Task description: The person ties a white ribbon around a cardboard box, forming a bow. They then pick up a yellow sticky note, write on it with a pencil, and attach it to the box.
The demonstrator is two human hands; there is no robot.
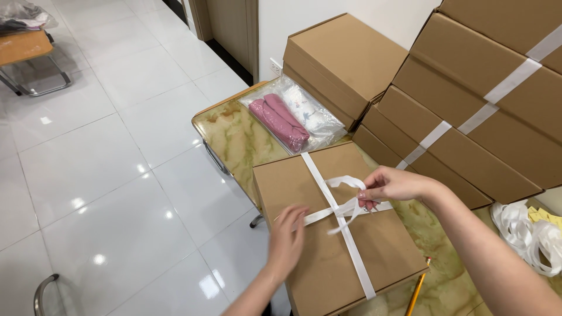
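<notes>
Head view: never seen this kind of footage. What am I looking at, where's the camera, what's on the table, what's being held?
There is no machine here: a person works with two bare hands, and the one camera sits on their head, looking down, so both arms come in from the bottom edge.

The surface is a small table with a green marbled top, standing on a white tiled floor. In the middle lies a flat cardboard box crossed by a white strap. The right hand pinches the strap at the crossing, where a loop stands up. The left hand is blurred; it is at the strap's left end, but I cannot tell if it grips it.

Behind are a clear bag of folded pink and white cloth, a stack of strapped boxes, a pencil and loose white strapping.
</notes>
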